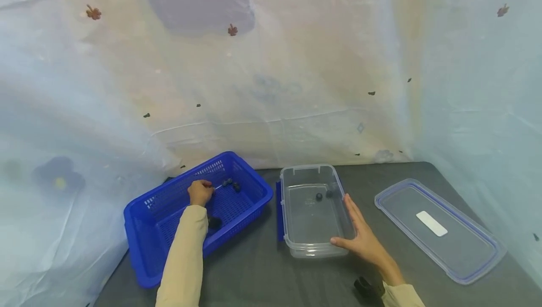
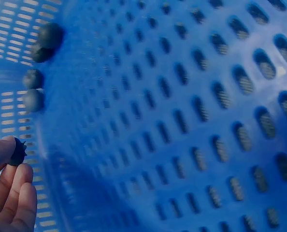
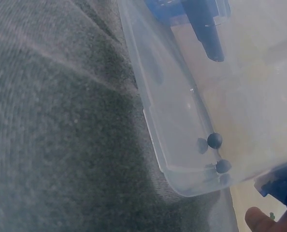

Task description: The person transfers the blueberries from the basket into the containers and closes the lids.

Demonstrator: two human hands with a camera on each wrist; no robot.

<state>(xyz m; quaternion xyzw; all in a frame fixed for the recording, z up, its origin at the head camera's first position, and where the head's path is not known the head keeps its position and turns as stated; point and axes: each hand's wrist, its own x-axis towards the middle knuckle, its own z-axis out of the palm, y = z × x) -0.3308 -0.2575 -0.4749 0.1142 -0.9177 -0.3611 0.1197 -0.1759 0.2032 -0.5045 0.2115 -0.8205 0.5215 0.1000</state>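
Observation:
My left hand (image 1: pixel 200 192) reaches into the blue slotted basket (image 1: pixel 263 199). Between thumb and fingertips it pinches a dark blueberry (image 2: pixel 20 152), its small crown showing in the left wrist view. Several more blueberries (image 1: pixel 235 187) lie on the basket floor just beyond that hand. To the right stands a clear plastic container (image 1: pixel 311 224) without its lid, two blueberries (image 1: pixel 319 197) on its bottom. My right hand (image 1: pixel 365 241) touches the container's right side, fingers extended along the wall and thumb at the near corner.
A clear lid (image 1: pixel 461 246) with a blue seal and white label lies flat at the right. One blue side flap (image 1: pixel 280 210) hangs down on the container's left. Grey cloth covers the table (image 1: pixel 250 274), and a patterned curtain (image 1: pixel 275 71) closes off the back and sides.

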